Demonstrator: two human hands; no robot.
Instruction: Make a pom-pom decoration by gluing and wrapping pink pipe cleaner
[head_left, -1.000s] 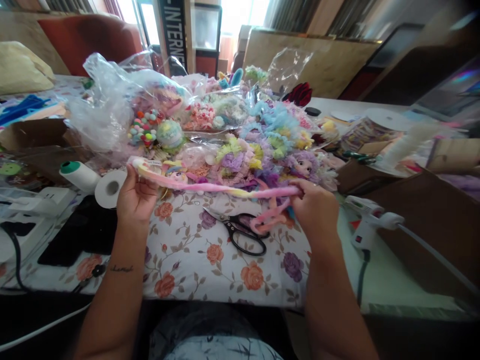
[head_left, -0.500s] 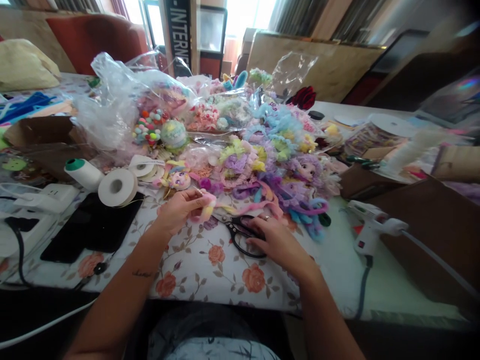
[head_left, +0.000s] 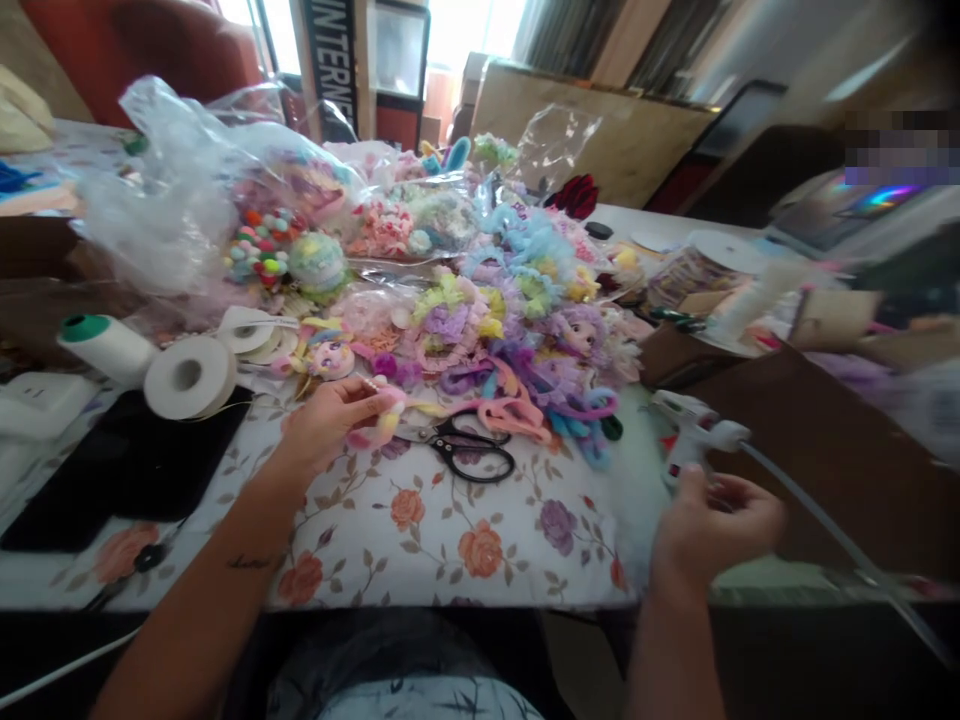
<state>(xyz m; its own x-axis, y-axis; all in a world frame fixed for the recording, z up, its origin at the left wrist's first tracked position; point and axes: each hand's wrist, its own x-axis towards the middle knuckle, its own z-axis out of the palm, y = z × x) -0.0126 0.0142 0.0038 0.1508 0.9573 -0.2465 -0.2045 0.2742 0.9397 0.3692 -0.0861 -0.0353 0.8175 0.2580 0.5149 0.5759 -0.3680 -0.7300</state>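
my left hand (head_left: 334, 413) pinches the fuzzy pink-yellow strip (head_left: 391, 402), best kept steady; right hand (head_left: 709, 522) half-curled by white pistol-shaped glue gun (head_left: 684, 440), grip i cannot tell.

There is a tall dark sign (head_left: 328, 75) with white letters. Left of the sign is a big red chair (head_left: 150, 60). Right of the sign are a black-framed panel (head_left: 400, 50), a very bright window (head_left: 484, 30) and a wide tan board (head_left: 585, 135). In front of the sign is a table (head_left: 631, 470) with a flowery cloth (head_left: 450, 500).
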